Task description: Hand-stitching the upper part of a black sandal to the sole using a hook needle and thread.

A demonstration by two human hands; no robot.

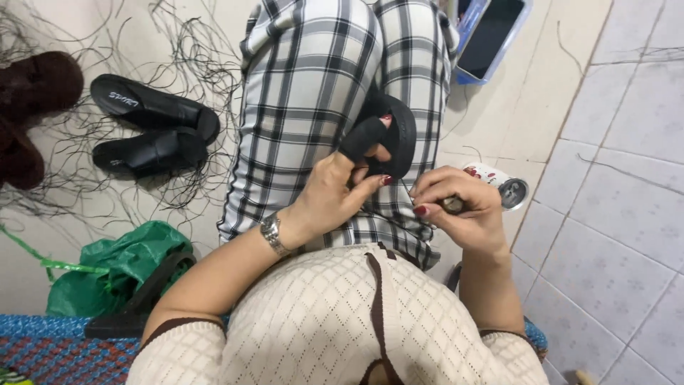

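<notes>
here, mid-frame over the plaid lap: left hand (335, 192) pinching the strap of a black sandal (388, 139), right hand (456, 207) closed round a small dark tool, thin thread (405, 187) running between. looks like stitching the strap, mid-pass. next calls for a steady strap and a firm pull. pair of black slippers (153, 132) upper left on the floor.
</notes>
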